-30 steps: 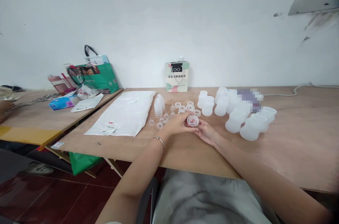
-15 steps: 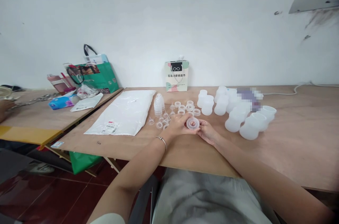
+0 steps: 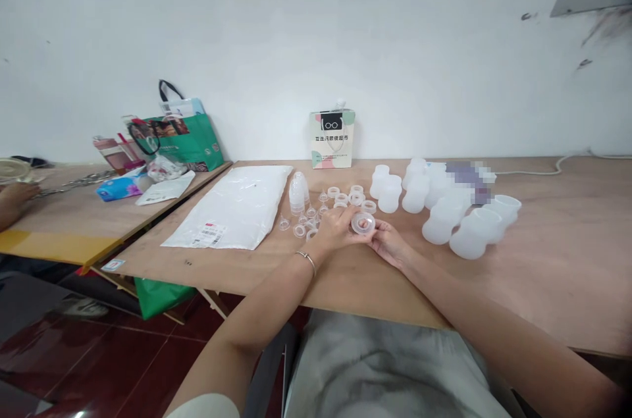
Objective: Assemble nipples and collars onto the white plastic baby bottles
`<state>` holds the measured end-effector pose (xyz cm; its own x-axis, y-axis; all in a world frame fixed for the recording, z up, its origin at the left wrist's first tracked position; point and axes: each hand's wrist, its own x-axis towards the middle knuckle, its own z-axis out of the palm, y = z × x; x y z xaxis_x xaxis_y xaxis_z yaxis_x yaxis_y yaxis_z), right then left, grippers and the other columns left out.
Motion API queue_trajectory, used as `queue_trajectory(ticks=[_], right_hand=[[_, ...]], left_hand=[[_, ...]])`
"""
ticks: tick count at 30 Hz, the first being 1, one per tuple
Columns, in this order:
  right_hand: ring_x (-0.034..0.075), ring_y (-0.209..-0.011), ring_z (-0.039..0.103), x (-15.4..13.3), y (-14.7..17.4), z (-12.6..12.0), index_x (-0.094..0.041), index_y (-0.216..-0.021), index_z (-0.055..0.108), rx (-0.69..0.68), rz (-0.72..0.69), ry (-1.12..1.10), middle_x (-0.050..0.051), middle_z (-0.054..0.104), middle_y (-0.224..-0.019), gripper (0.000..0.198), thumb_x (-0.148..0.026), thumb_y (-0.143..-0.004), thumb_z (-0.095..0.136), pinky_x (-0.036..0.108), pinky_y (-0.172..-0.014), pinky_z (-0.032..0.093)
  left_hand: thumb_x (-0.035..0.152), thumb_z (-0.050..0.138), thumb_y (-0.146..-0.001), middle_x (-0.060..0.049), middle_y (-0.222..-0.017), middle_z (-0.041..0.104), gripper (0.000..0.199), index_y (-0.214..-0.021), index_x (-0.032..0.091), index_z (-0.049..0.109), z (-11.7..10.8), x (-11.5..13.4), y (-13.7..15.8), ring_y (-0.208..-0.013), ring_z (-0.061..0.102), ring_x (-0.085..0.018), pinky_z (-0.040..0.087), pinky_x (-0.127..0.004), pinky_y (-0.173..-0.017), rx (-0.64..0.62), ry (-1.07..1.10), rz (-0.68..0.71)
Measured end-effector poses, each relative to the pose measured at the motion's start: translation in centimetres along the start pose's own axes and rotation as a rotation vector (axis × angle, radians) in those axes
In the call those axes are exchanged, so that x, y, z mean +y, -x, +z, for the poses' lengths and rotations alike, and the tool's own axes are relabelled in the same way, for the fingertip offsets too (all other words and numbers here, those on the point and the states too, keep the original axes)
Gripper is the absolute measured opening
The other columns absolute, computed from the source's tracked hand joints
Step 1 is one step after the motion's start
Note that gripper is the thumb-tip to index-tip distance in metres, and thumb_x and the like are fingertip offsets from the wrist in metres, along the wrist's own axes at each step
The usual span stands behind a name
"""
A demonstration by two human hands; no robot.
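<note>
My left hand (image 3: 337, 228) is closed around a translucent baby-bottle collar ring (image 3: 363, 223), its round face turned up toward me. At the ring's right edge, the fingers of my right hand (image 3: 388, 243) are pinched against it. A clear round part, which looks like a nipple, shows inside the ring. Just beyond my hands lie several loose collar rings (image 3: 356, 196). Several clear silicone nipples (image 3: 311, 212) are scattered left of them, partly hidden by my left hand. Clear dome-shaped caps (image 3: 297, 194) stand stacked behind the nipples.
Several frosted bottle bodies (image 3: 468, 234) stand to the right. A white mailing bag (image 3: 232, 207) lies on the left, and a paper bag (image 3: 332, 140) stands against the wall. On the neighbouring table are a green bag (image 3: 197, 141), a tissue pack (image 3: 118, 187) and another person's hand (image 3: 18, 197).
The opening of the ring showed a fingertip before; now a clear part fills its middle. Both hands stay together at nearly the same spot. The view has shifted slightly.
</note>
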<state>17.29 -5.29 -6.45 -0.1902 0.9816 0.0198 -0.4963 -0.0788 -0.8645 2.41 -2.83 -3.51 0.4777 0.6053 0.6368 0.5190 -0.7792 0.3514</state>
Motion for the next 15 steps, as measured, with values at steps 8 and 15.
queue_trajectory(ticks=[8,15], right_hand=[[0.007,-0.060,0.056,0.0,-0.3,-0.5,-0.018,-0.081,0.065,0.027,0.022,-0.063,-0.001,0.065,-0.071,0.023,-0.010,-0.060,0.070,0.022,-0.065,0.047],[0.008,-0.059,0.056,0.1,-0.4,-0.7,-0.017,-0.078,0.064,0.023,-0.030,0.008,-0.001,0.065,-0.068,0.021,-0.017,-0.059,0.074,0.022,-0.064,0.046]], left_hand=[[0.041,0.041,-0.085,0.000,-0.082,0.058,0.027,-0.096,0.019,0.051,-1.9,0.6,-0.7,-0.069,0.050,-0.011,0.039,-0.022,-0.061,-0.203,0.443,-0.134],[0.046,0.051,-0.079,0.000,-0.071,0.058,0.037,-0.102,0.018,0.055,-2.0,-0.1,-1.2,-0.060,0.053,-0.010,0.041,-0.023,-0.056,-0.424,0.763,-0.265]])
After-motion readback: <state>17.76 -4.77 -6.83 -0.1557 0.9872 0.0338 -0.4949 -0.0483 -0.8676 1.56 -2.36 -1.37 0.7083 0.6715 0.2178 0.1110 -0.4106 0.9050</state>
